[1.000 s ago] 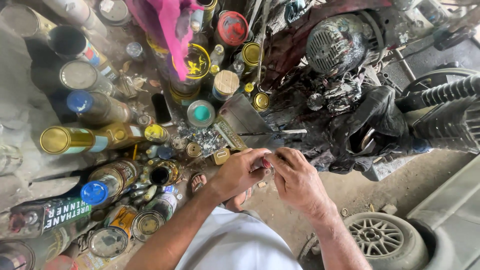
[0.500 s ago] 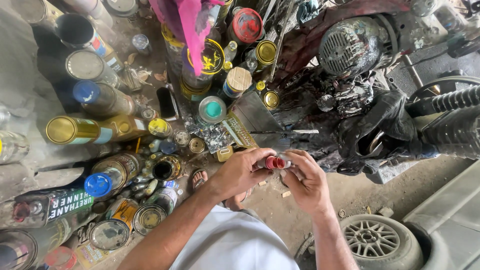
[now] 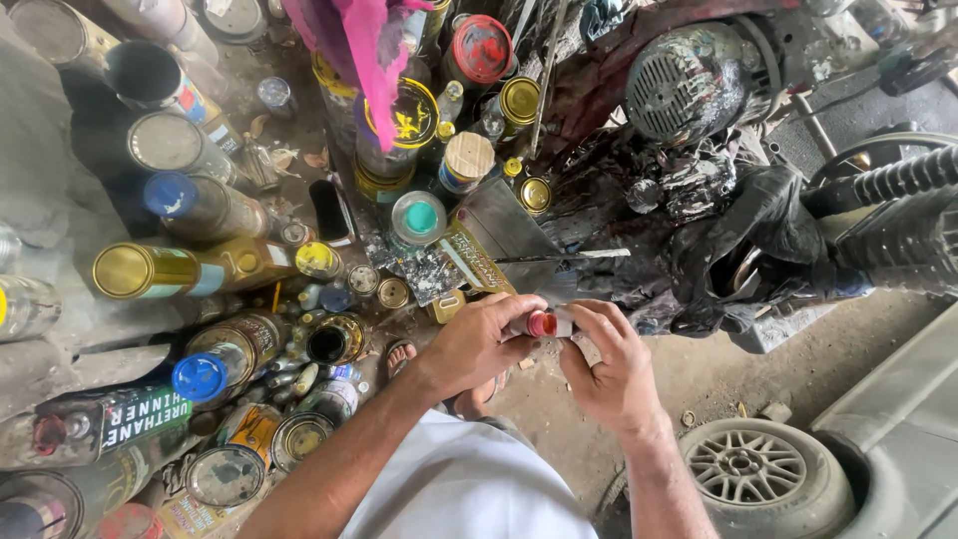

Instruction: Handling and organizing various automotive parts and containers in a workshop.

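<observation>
Both hands met over a small tube [image 3: 542, 324] with a round red end, held just above the dirt floor [image 3: 699, 374]. Left hand [image 3: 479, 344] wrapped around the tube body, right hand [image 3: 609, 364] pinched its far end. Round metal cans [image 3: 135, 269] with gold, blue and teal lids crowded the paint-crusted ground on the left. Pink cloth [image 3: 364, 50] hung above. Greasy black engine [image 3: 699, 90] on the right, alloy wheel [image 3: 748, 464] below

Small tube [image 3: 544, 324] with red cap: held roughly horizontal between the left hand [image 3: 479, 344] and the right hand [image 3: 609, 364], fingertips of both gripping it, cap end exposed between them.
</observation>
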